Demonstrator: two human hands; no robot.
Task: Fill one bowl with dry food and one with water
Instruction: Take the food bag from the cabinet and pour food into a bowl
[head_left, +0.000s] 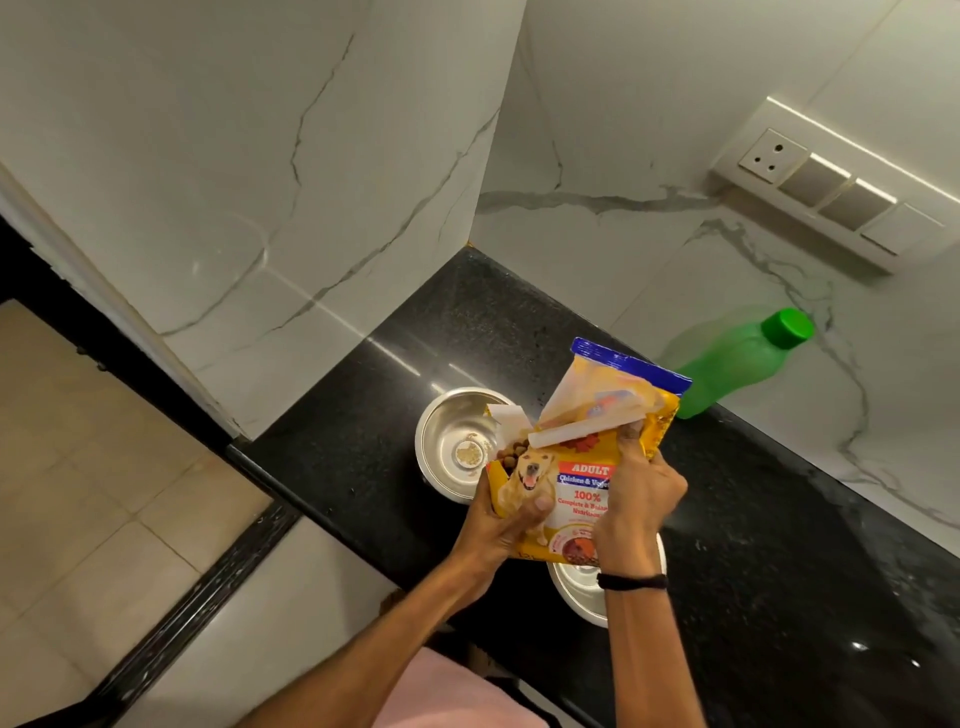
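Left hand (511, 519) and right hand (641, 493) both grasping torn-open dog food bag (576, 483) (kibble showing), tilted over steel bowl (457, 441); green bottle (727, 358) behind.

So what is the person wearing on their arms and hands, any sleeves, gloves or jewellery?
Both forearms are bare, with no sleeves or gloves showing. The right hand has a thin black band around its wrist. The left hand and its wrist carry nothing visible: no watch, no ring. A bit of pink cloth shows at the bottom edge, probably the person's clothing.
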